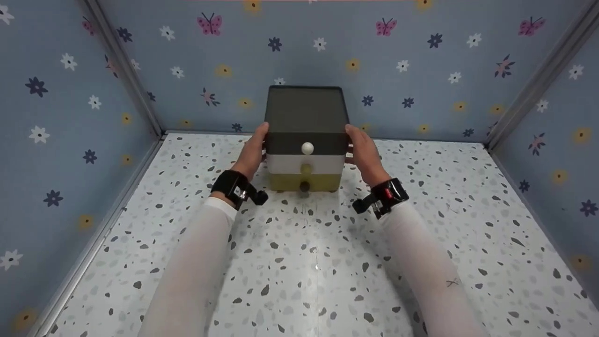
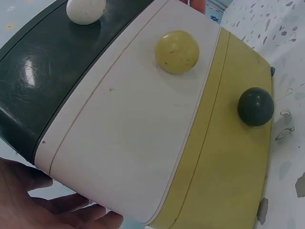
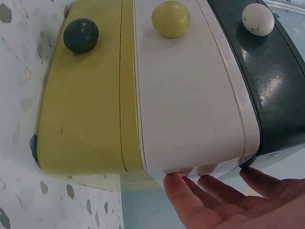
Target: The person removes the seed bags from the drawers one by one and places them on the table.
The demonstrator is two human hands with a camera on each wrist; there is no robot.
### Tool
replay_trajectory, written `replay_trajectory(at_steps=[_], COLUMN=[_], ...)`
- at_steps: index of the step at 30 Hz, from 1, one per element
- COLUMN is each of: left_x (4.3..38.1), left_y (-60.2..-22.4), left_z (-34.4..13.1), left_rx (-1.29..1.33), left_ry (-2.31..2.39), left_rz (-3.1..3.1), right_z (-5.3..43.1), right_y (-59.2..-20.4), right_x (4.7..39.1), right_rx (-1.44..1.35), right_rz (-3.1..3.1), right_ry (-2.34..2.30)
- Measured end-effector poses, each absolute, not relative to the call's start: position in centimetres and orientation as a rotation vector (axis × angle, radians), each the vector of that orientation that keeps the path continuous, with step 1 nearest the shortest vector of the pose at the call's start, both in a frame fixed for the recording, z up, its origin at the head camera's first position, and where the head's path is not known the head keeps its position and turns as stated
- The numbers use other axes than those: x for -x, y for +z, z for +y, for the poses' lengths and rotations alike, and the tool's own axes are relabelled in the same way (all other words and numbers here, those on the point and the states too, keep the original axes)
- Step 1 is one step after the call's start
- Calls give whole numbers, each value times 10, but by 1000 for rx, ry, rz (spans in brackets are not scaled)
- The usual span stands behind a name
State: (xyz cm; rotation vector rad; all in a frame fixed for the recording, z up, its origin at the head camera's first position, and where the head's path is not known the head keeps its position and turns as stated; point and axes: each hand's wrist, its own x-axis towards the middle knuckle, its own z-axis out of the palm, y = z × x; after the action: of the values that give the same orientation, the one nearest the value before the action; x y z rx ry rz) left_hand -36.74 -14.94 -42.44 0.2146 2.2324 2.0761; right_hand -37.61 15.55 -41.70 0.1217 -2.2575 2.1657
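A small three-drawer box (image 1: 306, 112) stands against the back wall. Its top tier is dark green with a white knob (image 1: 307, 148), the middle tier white with a yellow knob (image 2: 177, 52), the bottom tier yellow with a dark green knob (image 3: 81, 36). All drawers look closed. My left hand (image 1: 253, 150) lies along the box's left side, thumb near the top edge. On the opposite side, my right hand (image 1: 366, 153) touches the box with fairly straight fingers; in the right wrist view its fingertips (image 3: 175, 183) meet the white and green tiers. Neither hand wraps round the box.
The box rests on a white speckled tabletop (image 1: 299, 262). Flower-patterned panels stand at the back (image 1: 309, 61), left (image 1: 61, 140) and right (image 1: 561, 140), with grey metal strips at the corners. Each wrist wears a black strap with a small camera.
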Motion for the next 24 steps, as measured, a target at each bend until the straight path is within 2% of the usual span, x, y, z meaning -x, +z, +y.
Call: replay_trajectory(at_steps=[24], left_x=[376], left_y=[-398], left_z=[-108], left_rx=[-114], left_ry=[2066], left_rz=[2253], right_z=[200], right_y=[-412], right_x=[390], right_rx=[-81], right_rz=[-2277], right_ry=[2035])
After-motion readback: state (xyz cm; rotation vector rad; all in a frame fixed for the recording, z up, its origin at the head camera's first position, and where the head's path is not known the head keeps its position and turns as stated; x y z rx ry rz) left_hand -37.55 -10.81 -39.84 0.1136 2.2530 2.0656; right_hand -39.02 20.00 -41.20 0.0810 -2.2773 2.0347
